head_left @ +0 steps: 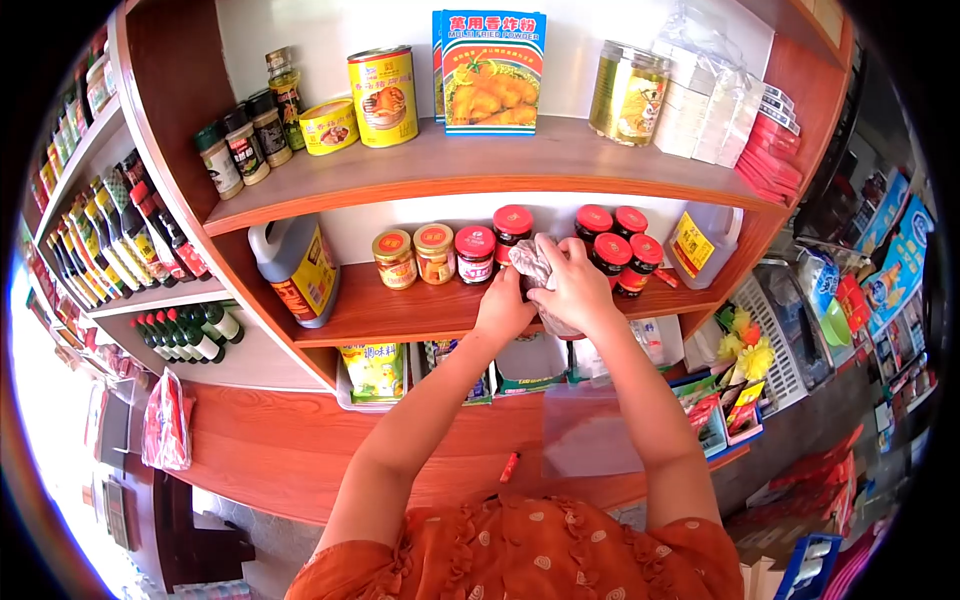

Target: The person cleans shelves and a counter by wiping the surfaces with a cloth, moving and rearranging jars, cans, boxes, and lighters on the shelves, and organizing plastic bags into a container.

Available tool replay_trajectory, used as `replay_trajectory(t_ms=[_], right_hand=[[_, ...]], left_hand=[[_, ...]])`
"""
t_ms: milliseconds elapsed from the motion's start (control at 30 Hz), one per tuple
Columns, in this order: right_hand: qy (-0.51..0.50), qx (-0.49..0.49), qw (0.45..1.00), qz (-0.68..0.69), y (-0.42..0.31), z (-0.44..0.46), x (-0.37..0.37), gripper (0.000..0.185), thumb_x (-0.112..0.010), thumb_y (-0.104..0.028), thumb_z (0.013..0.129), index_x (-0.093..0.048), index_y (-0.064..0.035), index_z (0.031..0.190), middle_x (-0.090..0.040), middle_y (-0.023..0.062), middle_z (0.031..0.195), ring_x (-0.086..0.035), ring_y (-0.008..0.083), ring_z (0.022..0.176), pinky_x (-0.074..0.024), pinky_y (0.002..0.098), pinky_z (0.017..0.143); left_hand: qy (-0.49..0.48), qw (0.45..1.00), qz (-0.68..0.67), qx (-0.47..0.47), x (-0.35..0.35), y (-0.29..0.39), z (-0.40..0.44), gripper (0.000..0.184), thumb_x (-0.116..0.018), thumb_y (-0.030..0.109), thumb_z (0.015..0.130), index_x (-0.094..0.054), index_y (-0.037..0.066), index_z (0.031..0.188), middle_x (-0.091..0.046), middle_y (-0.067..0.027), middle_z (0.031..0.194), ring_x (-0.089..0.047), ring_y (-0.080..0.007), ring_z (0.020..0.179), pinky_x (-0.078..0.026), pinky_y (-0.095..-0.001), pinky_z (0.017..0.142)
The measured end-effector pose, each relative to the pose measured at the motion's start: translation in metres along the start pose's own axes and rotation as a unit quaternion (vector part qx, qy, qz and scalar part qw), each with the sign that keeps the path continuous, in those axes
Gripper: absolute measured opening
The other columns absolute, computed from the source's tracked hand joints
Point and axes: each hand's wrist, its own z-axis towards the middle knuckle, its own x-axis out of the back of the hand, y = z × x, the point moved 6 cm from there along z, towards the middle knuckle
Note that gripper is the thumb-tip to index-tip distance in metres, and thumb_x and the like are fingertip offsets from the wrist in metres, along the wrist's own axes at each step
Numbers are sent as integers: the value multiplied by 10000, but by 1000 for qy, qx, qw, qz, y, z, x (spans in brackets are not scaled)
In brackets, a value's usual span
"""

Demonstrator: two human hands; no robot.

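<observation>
A crumpled greyish cloth [533, 266] is bunched between my two hands in front of the middle shelf. My right hand [575, 285] grips it from above, with its fingers bent over the cloth. Lower and to the left, my left hand [505, 308] is closed against the same bundle. Whether a jar is inside the cloth is hidden. Just behind my hands stands a red-lidded jar [513, 222], partly covered. To the right are several dark jars with red lids [611, 252]; to the left, a pink-labelled jar [475, 256] and two yellowish jars [435, 254].
Large jugs stand at both shelf ends, one dark [297, 270] and one pale [700, 245]. The upper shelf [440, 170] holds cans, spice bottles and a fried powder box [492, 75]. Below, packets sit in bins above a wooden counter [300, 440] with a small red item [510, 466].
</observation>
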Motion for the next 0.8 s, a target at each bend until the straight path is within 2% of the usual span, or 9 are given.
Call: replay_trajectory(t_ms=[67, 200, 400, 467, 533, 600, 667, 733, 800], right_hand=[[42, 16, 999, -17, 3, 2, -8, 677, -785, -283, 742, -517, -194, 1358, -523, 138, 1181, -628, 336, 1012, -540, 428, 819], [114, 67, 990, 40, 7, 7, -11, 446, -741, -115, 733, -640, -167, 1164, -573, 105, 1090, -631, 327, 955, -542, 435, 759], [115, 120, 964, 208, 15, -5, 7, 343, -682, -27, 742, -670, -133, 1068, -610, 80, 992, -630, 314, 897, -529, 401, 749], [173, 93, 965, 171, 25, -17, 40, 327, -717, -54, 747, -671, -64, 1071, -632, 114, 1042, -631, 303, 945, -517, 372, 843], [220, 79, 971, 43, 45, -19, 73, 389, -736, -137, 758, -662, -78, 1135, -617, 113, 1132, -597, 318, 1041, -479, 401, 916], [163, 21, 983, -83, 63, -21, 80, 521, -751, -263, 744, -637, -120, 1232, -575, 73, 1291, -506, 325, 1152, -398, 461, 981], [121, 21, 987, -101, 88, -20, 55, 545, -772, -236, 714, -637, -134, 1232, -581, 68, 1297, -496, 328, 1141, -395, 479, 968], [142, 49, 986, -69, 90, -18, 59, 496, -772, -177, 698, -666, -135, 1181, -616, 66, 1236, -520, 319, 1099, -418, 462, 944], [181, 81, 980, -16, 92, -20, 55, 428, -765, -111, 682, -691, -132, 1102, -647, 52, 1146, -543, 303, 1038, -440, 444, 906]], left_hand=[[2, 1000, -7, 3, -2, -6, 3, 536, -706, 169, 774, -482, -9, 1227, -589, -235, 1151, -589, -420, 1065, -497, -488, 900], [19, 999, -5, 32, -5, -7, 3, 530, -702, 213, 806, -481, 11, 1244, -595, -230, 1161, -599, -422, 1057, -498, -492, 897], [0, 1000, 29, -8, -13, -13, 5, 470, -682, 225, 847, -541, 3, 1237, -617, -225, 1177, -594, -416, 1082, -486, -492, 915], [1, 998, 40, 40, -5, -1, 2, 560, -699, 303, 859, -523, -5, 1293, -629, -237, 1165, -599, -413, 1075, -488, -481, 909], [10, 997, 54, 46, -1, 7, 0, 649, -716, 390, 854, -505, -8, 1321, -651, -246, 1098, -617, -399, 1041, -496, -465, 887], [12, 997, 62, 46, -2, 8, 1, 649, -712, 392, 857, -503, -9, 1322, -652, -239, 1092, -618, -393, 1035, -496, -466, 882], [2, 995, 72, 62, -3, 9, 1, 662, -708, 408, 861, -495, -4, 1333, -653, -224, 1078, -629, -368, 1004, -501, -454, 868], [51, 994, 93, 13, -4, 9, 1, 632, -735, 360, 848, -521, -26, 1301, -659, -177, 900, -642, -311, 812, -509, -418, 733], [46, 993, 108, 20, -7, 5, 1, 619, -734, 360, 848, -528, -26, 1286, -661, -173, 894, -644, -305, 811, -510, -413, 730]])
